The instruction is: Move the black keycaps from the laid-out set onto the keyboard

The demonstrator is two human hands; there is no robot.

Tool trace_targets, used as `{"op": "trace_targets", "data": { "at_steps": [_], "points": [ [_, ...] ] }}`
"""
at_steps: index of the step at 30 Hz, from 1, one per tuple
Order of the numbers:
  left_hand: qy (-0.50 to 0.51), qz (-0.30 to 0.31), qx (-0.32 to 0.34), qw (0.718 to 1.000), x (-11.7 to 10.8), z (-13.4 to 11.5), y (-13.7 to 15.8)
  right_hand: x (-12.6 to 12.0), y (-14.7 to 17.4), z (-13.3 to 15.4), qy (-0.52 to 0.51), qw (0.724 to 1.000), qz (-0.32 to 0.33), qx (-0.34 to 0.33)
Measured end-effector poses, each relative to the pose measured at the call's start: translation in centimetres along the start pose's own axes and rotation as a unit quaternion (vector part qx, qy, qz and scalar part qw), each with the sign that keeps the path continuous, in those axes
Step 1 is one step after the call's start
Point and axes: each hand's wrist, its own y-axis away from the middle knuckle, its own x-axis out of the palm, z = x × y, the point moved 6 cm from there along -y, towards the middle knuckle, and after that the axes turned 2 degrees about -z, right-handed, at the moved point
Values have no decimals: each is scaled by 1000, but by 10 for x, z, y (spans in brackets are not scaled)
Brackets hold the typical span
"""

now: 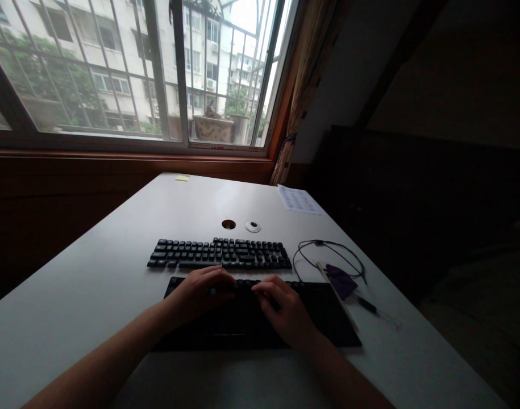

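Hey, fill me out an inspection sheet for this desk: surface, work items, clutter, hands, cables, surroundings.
Surface: white desk; round hole, white cap beside it.
Work items: black keyboard in front; black keycaps in rows beyond it.
Clutter: purple cloth, pale stick and black-handled wire tool at right; printed sheet and yellow sticky notes farther back.
Hands: left hand and right hand over the keyboard, fingers curled; grip unclear.
Cables: black cable, loosely looped at right, clear of both hands.
Surroundings: barred window ahead, curtain right of it; far right too dark to read.
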Motion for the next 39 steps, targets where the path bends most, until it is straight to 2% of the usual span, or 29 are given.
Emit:
{"op": "trace_targets", "data": {
  "at_steps": [11, 19, 30, 39],
  "points": [
    [-2, 18, -38, 999, 8, -6, -1, 0, 3, 16, 36, 997, -36, -54],
    [-12, 32, -39, 999, 18, -9, -1, 3, 3, 25, 49, 994, -33, -95],
    [46, 34, -70, 996, 21, -1, 0, 2, 4, 25, 15, 996, -47, -78],
    [68, 27, -48, 996, 24, -7, -1, 0, 5, 18, -54, 996, -55, -35]
  ]
}}
